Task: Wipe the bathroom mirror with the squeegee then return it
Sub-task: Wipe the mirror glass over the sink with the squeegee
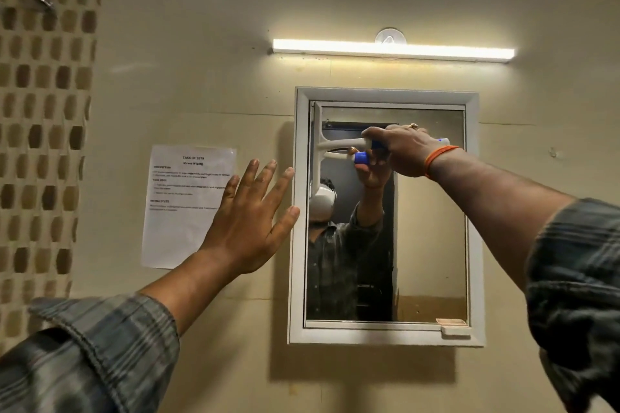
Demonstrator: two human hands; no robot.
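A person's right hand [406,151] closes around the blue-and-white handle of a squeegee [327,147], its blade standing upright against the left edge of the bathroom mirror [432,211], near the top of the glass. The left hand [250,221] is spread open and holds nothing; its fingertips touch the mirror's white frame [476,211] on the left side — apparently steadying it. A printed sheet of paper [183,228] is stuck to the wall just left of that hand, and a lit strip light [392,50] runs above the mirror. The wiping looks to be under way rather than finished: the blade sits at one edge of the upper glass, and whether the rest of the pane is already wiped cannot be told from here. Returning the squeegee is not yet done — its resting place is out of view.
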